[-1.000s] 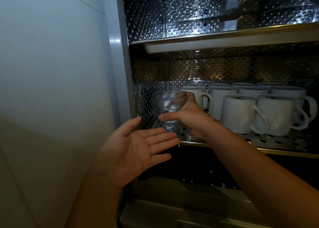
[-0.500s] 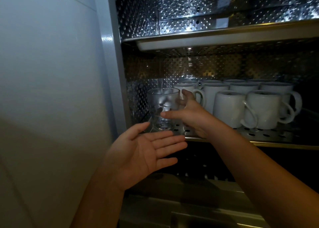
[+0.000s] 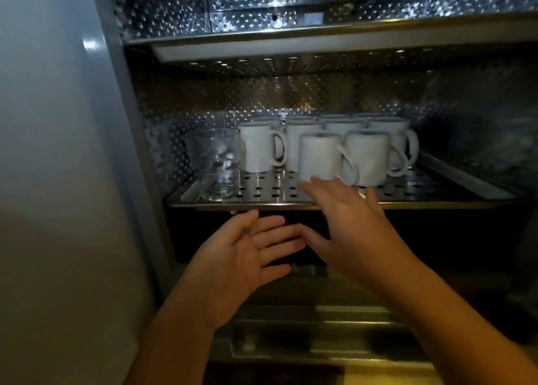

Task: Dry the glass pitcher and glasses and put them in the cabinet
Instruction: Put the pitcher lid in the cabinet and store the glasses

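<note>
Both hands hold nothing. R hand [image 3: 346, 218] is palm-down with fingers straight and spread, in front of the shelf [image 3: 436, 193] lip. L hand [image 3: 244, 256] is palm-up with fingers relaxed, just below that lip. R thumb tip sits near the L fingertips; I cannot confirm contact.

Head view (only cam):
1. The glass [image 3: 217, 166] stands upright at the front-left corner of the perforated steel shelf, beside the cabinet's left wall [image 3: 163, 151], free of both hands.
2. Its outline reads doubled. Whether that is blur or a second glass nested inside, I cannot tell.
3. White mugs [image 3: 320, 157] fill the shelf to the right of the glass. The nearest one stands just beside it; touching or apart, I cannot tell.
4. No pitcher and no cloth are in frame.

Change vs prior frames:
- 1 s ago: R hand grips the glass, raised over the shelf front.
- 0.5 s ago: the glass is down on the shelf and the R fingers are opening off it.
- Now: R hand has moved back and to the right, well clear of the glass. L hand has stayed open underneath as a guard and never took the load.

Meaning for the task: I judge the stow step for this glass complete. Remaining items, incl. the pitcher, are off-cam, so I cannot give a count. Next op, as I see it: pull both hands out and fetch the next piece.

Caution: R fingertips are close to the front mug, so I would back out straight.
</note>
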Available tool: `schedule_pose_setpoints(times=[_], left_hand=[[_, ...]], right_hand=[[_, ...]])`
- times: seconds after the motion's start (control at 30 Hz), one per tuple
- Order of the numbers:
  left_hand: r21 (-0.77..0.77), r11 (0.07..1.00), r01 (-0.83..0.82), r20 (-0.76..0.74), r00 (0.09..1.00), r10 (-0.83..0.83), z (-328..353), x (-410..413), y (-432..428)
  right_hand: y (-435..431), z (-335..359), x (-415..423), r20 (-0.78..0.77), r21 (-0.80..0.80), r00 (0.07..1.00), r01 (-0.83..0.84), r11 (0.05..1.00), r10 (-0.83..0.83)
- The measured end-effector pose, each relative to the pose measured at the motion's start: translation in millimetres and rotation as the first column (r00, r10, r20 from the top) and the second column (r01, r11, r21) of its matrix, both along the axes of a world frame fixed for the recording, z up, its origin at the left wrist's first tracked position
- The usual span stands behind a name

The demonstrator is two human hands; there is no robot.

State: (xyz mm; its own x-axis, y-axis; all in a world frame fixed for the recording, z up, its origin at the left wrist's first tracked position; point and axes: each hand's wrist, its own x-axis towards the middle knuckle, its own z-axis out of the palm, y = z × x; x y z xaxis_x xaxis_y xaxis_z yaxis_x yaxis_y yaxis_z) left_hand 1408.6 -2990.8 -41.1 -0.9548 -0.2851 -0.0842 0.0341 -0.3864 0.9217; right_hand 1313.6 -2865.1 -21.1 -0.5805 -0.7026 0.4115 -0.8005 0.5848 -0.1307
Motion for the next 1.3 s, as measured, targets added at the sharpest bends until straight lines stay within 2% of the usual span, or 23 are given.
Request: schedule_pose_setpoints(times=[0.07,0.1,0.13,0.17,0.2,0.27,0.3,0.4,0.47,0.63,0.8,0.9,1.03,1.1,1.17,1.3], left_hand=[[-0.210,0.965,-0.157,-0.016,0.987,0.158,-8.9,-3.0,16.2],[-0.350,0.903,-0.250,-0.051,0.967,0.248,-14.0,-4.6,24.0],[-0.501,0.801,-0.327,-0.130,0.944,0.304,-18.7,-5.7,30.8],[-0.657,0.650,-0.380,-0.224,0.923,0.313,-25.3,-6.1,36.6],[-0.791,0.450,-0.415,-0.310,0.905,0.291,-33.6,-6.3,41.0],[-0.919,0.027,-0.394,-0.375,0.893,0.248,-46.2,-6.2,45.7],[-0.927,-0.107,-0.358,-0.374,0.896,0.239,-51.6,-4.3,45.8],[-0.926,-0.325,-0.193,-0.289,0.916,0.278,-57.1,3.0,47.4],[-0.928,-0.358,-0.104,-0.222,0.925,0.309,-51.9,10.1,55.0],[-0.945,-0.323,0.051,-0.050,0.954,0.296,-60.4,31.4,65.8],[-0.960,-0.280,0.004,-0.046,0.984,0.173,-77.2,59.1,87.6],[-0.978,-0.201,-0.060,-0.074,0.995,0.065,-82.9,72.4,108.3],[-0.971,-0.238,0.025,0.027,1.000,-0.005,-85.4,88.4,141.0],[-0.971,-0.237,0.042,0.055,0.998,-0.045,-86.8,93.8,159.9],[-0.971,-0.234,0.051,0.073,0.994,-0.085,-90.3,99.3,177.0],[-0.963,-0.259,0.078,0.110,0.988,-0.108,-97.6,112.5,206.6]], right_hand=[[13.0,-6.8,3.3,0.005,0.032,0.999,0.041,0.999,-0.041],[18.2,-10.1,5.2,0.011,0.046,0.998,0.054,0.997,-0.055],[22.4,-13.4,7.5,0.019,0.060,0.998,0.063,0.996,-0.064],[26.3,-16.3,9.9,0.026,0.071,0.997,0.067,0.995,-0.069],[29.7,-18.8,11.7,0.031,0.078,0.997,0.071,0.994,-0.073],[36.0,-23.3,15.7,0.035,0.082,0.995,0.087,0.993,-0.090],[38.6,-26.3,18.0,0.035,0.083,0.994,0.098,0.992,-0.102],[44.8,-36.7,28.8,0.047,0.088,0.990,0.131,0.987,-0.136],[47.6,-43.6,37.8,0.049,0.092,0.986,0.153,0.984,-0.158],[62.6,-60.7,67.2,0.060,0.119,0.969,0.229,0.966,-0.238],[90.6,-74.6,109.6,0.087,0.139,0.934,0.333,0.932,-0.347],[110.2,-80.3,132.2,0.122,0.138,0.911,0.377,0.916,-0.393],[138.3,-95.0,154.0,0.178,0.045,0.896,0.406,0.913,-0.407],[155.0,-104.4,162.5,0.188,-0.059,0.905,0.398,0.916,-0.381],[175.0,-111.7,173.3,0.154,-0.101,0.902,0.420,0.902,-0.403],[205.8,-103.1,202.3,0.003,-0.014,0.866,0.499,0.866,-0.499]])
